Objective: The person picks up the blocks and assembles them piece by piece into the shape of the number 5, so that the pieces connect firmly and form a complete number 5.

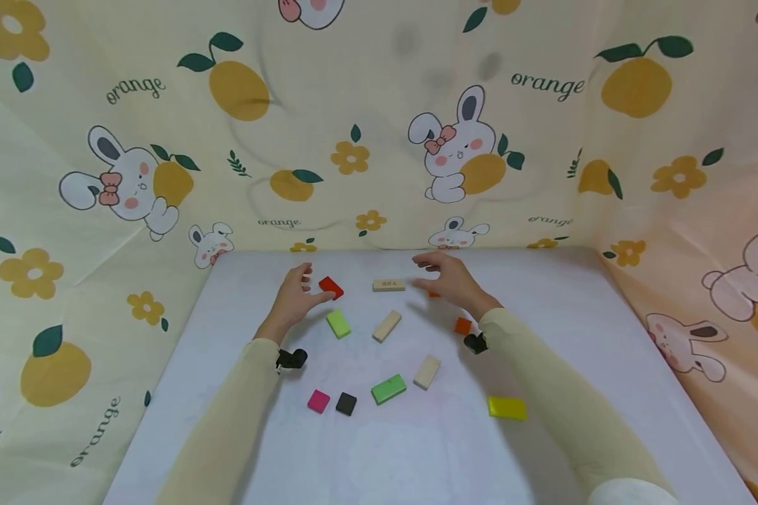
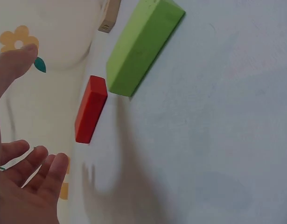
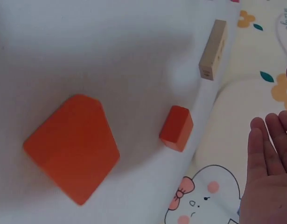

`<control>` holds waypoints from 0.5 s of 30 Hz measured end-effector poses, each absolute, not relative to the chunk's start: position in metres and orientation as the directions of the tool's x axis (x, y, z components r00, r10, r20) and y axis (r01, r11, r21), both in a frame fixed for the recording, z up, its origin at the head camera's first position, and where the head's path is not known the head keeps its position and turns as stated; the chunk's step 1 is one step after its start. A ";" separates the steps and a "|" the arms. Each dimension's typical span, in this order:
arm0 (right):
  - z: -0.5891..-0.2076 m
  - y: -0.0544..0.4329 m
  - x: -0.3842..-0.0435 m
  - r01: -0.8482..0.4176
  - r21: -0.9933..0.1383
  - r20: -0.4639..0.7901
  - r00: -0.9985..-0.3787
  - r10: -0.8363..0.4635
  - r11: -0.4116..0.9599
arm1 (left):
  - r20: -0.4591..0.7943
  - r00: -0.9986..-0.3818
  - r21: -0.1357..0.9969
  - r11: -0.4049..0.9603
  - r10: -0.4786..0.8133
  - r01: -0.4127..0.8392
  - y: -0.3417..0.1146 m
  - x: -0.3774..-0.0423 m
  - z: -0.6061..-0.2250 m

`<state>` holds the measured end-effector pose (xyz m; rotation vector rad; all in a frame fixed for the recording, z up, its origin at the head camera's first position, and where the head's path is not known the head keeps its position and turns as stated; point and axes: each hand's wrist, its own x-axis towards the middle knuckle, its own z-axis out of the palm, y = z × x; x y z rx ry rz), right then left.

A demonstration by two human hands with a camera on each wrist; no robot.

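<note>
We have the left hand (image 1: 293,298) and the right hand (image 1: 451,280) spread wide; the red block (image 1: 332,286) lies near the first, an orange block (image 3: 177,128) near the second, a wooden block (image 1: 388,285) between.

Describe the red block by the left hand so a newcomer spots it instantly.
On the white table, find the left hand near the far edge. Near its thumb lies the oblong red block. Its colour sets it apart from the light green block nearer the person and the wooden block to its right.
</note>
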<state>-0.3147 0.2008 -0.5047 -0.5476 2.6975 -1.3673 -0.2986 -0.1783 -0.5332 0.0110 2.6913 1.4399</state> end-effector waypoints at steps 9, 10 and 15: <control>-0.513 0.181 -0.326 -0.231 -0.802 0.048 -0.944 -0.326 0.551 | -0.113 -0.993 0.809 0.582 0.026 -0.076 -0.176 -0.304 -0.539; -0.516 0.181 -0.327 -0.223 -0.799 0.038 -0.945 -0.324 0.558 | -0.122 -0.992 0.810 0.581 0.029 -0.083 -0.175 -0.305 -0.540; -0.527 0.181 -0.330 -0.203 -0.780 0.006 -0.949 -0.316 0.592 | -0.140 -0.989 0.814 0.575 0.046 -0.089 -0.171 -0.306 -0.543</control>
